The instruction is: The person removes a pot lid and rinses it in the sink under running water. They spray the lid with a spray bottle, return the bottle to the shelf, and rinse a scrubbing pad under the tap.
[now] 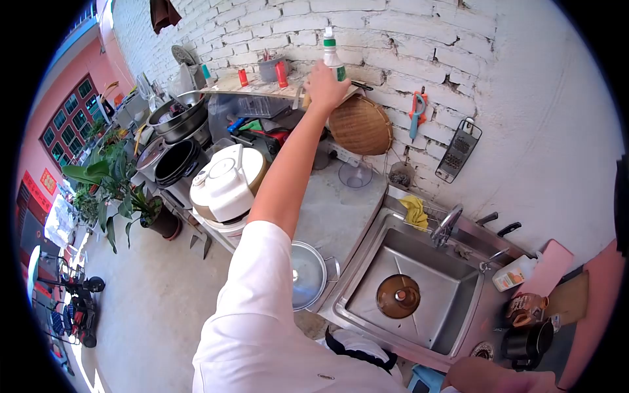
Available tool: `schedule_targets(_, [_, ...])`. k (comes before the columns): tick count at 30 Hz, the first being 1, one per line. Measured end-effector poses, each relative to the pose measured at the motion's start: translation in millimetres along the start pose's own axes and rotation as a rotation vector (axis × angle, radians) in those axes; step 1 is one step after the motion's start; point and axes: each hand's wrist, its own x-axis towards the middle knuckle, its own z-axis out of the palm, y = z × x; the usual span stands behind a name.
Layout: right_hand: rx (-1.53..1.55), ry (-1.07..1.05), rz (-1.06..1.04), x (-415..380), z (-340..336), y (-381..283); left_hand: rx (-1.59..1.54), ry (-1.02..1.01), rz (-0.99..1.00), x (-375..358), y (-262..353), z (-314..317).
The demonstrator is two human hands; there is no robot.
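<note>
My left hand (325,86) is stretched out at the shelf by the brick wall, its fingers closed around a white bottle with green bands (330,49). The bottle stands about upright, and its lower part is hidden behind the hand. Two red containers (282,74) and a grey pot (269,67) are to the left on the shelf (226,84). A round woven basket (360,126) hangs just below and right of the hand. At the bottom right edge a bare part of my right arm or hand (498,378) shows; its fingers cannot be made out.
A steel sink (452,321) holds a brown glass lid (398,296). Beside it are a steel pot (308,275) and a white rice cooker (228,182). A grater (459,150) and scissors (417,114) hang on the wall. Knives (508,228) are behind the sink.
</note>
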Motion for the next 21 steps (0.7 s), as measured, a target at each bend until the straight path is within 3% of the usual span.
schedule_targets(1, [-0.022,-0.02,-0.014,-1,-3,-4,0.153,0.028,-0.152,10,8,14])
schedule_targets(3, [-0.159,0.048,-0.104,-5,-9,-4,0.097,0.011,-0.298,25,7,31])
schedule_targets(5, [-0.143,0.026,-0.068,-7,-12,-5,0.157,0.081,-0.307,25,5,49])
schedule_targets(9, [-0.123,0.024,0.058,-9,-18,-8,0.07,-0.011,-0.31,34,-9,47])
schedule_targets(13, [-0.224,0.07,0.209,-13,-26,-21,-0.029,0.079,-0.169,18,0,26])
schedule_targets(16, [-0.444,0.164,0.572,-38,-48,-19,-0.284,0.001,-0.071,-14,5,2])
schedule_targets(18, [-0.696,0.235,1.009,-70,-74,21,-0.452,-0.093,-0.025,-54,32,-35])
schedule_targets(20, [-0.743,0.089,1.249,-91,-85,57,-0.538,-0.182,-0.039,-103,56,-54])
schedule_targets(21, [-0.776,-0.005,1.267,-105,-88,70,-0.596,-0.22,-0.02,-131,68,-59])
